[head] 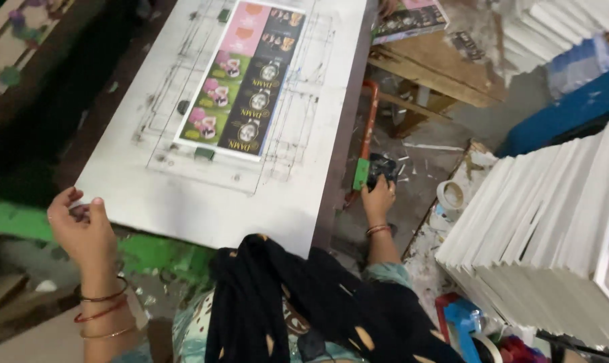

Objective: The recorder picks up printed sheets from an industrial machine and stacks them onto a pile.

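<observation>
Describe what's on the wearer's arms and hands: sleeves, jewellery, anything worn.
Both hands are bare, no gloves. The left hand has a wrist with thin bangles: dark red ones and a gold one lower down. The right hand has a couple of thin bangles, reddish and gold. A pale teal patterned sleeve shows on the right arm. A black scarf hangs in front.

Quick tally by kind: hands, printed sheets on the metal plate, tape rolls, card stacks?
Hands: 2, left hand on the metal plate corner, right hand on a black lever knob
Printed sheet on the plate: 1
Tape rolls: 1 clearly visible
White card stacks: 2, second top right
Total: 6
</observation>
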